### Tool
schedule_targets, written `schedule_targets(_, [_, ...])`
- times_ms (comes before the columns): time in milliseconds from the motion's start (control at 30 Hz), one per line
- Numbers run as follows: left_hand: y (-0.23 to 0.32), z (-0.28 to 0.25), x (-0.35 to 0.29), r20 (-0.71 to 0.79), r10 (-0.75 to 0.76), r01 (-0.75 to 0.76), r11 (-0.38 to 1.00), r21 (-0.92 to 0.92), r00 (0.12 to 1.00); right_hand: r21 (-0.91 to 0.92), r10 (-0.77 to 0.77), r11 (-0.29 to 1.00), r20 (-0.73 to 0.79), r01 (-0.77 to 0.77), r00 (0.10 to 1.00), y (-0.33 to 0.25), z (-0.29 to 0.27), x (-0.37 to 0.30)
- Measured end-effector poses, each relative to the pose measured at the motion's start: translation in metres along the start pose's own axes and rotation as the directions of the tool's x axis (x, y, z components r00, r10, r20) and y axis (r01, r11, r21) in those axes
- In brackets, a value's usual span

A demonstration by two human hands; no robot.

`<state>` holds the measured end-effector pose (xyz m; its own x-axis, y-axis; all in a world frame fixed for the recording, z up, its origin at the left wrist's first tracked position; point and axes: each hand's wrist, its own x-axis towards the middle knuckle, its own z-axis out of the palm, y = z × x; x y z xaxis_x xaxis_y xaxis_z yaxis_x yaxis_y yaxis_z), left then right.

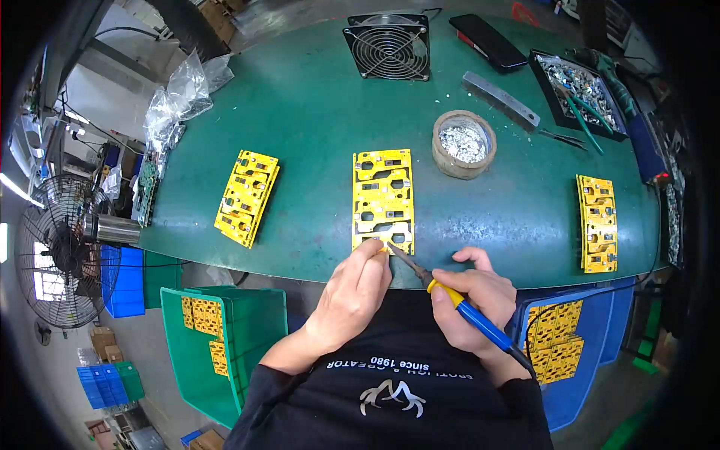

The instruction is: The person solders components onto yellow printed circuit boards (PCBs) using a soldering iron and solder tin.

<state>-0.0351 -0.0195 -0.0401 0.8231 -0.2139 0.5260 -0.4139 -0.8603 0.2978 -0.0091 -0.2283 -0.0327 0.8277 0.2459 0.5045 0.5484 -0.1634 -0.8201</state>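
A stack of yellow circuit boards (247, 197) is lying untouched at the left of the green bench (315, 105), well apart from the work. At the centre, the left hand (352, 289) is pressing its fingertips down on the near edge of the yellow panel (382, 196), seemingly pinching something thin there (too small to tell what). The right hand (471, 300) is wrapped tightly around the blue-and-yellow soldering iron (463, 309), its tip slanting up to touch the same near edge, just beside the left fingertips. Judging by this, a joint on the panel's front row is being soldered; the next move probably calls for keeping the panel pinned and the tip steady. Further right, a tape roll holding metal scraps (463, 143) and another board stack (598, 223) are sitting idle.
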Motion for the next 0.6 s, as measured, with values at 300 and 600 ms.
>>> schedule_targets(300, [-0.0019,-0.0012,-0.0003,0.013,-0.004,0.005,1.000,-0.030,1.000,-0.001,-0.013,1.000,0.031,0.013,0.999,-0.0017,-0.0024,-0.0010])
schedule_targets(600, [-0.0030,-0.0055,0.0003,0.023,-0.030,0.032,0.998,-0.059,0.999,0.005,0.000,1.000,-0.011,0.000,1.000,-0.0023,-0.0053,0.0001])
